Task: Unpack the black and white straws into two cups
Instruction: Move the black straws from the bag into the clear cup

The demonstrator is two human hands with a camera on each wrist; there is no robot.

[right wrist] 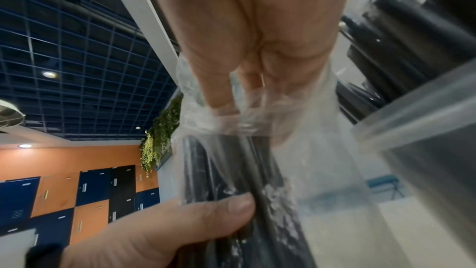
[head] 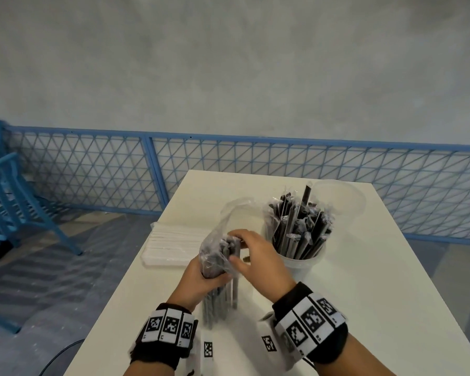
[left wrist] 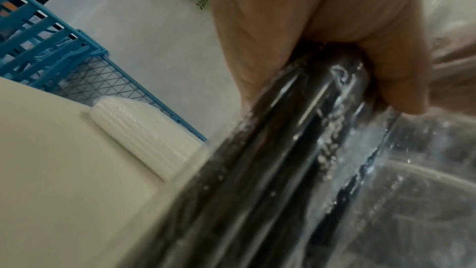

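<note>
Your desk (head: 364, 294) has bare room right of the cup (head: 300, 263) of black straws; white straws (head: 171, 246) lie along its left edge. Your left hand (head: 198, 279) grips the bag (head: 217, 256) upright near the front, your right hand (head: 258, 260) pinching its top.

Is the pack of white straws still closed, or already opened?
Apparently closed: the pack of white straws lies flat on the table, untouched and seemingly full.

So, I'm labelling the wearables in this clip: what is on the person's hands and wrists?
Both hands, left hand and right hand, are bare, with no gloves or sleeves in view. Each wrist carries a black band, the left wristband and the right wristband, fronted by a row of white tiles printed with square black-and-white coded markers.
</note>
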